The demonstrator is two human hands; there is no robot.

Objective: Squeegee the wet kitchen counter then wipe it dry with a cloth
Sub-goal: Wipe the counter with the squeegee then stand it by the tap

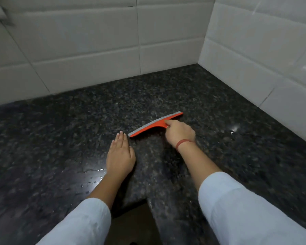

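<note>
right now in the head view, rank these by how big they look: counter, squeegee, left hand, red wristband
1. counter, by far
2. squeegee and left hand: too close to rank; squeegee longer, hand broader, nearer
3. red wristband

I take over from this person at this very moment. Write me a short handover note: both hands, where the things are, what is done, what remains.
Right hand: holds the orange squeegee, blade down on the counter, apart from the tiled walls.
Left hand: open, flat on the counter, just beside the blade's left end.
Done: squeegeeing is under way; how much is cleared I cannot tell.
Left: water drops lie by the left forearm, and more at the right near the wall. Finish squeegeeing, then wipe dry. No cloth is in view.
</note>
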